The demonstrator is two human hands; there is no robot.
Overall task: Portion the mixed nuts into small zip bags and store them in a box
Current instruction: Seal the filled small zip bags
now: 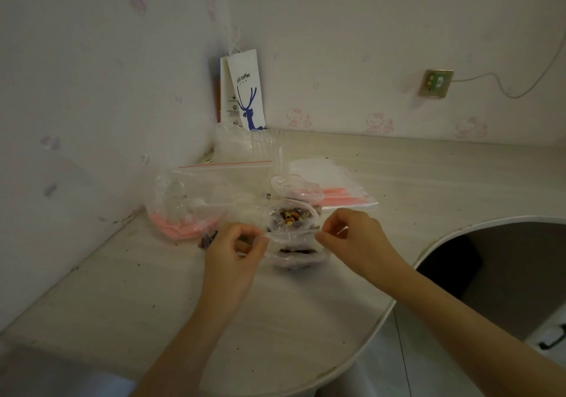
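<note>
Sealing step, likely: left hand and right hand pinch the zip bag at opposite mouth ends (nuts inside); next, fingers press strip shut.

Observed: left hand and right hand bare; left forearm and right forearm uncovered to the edge of view.
</note>
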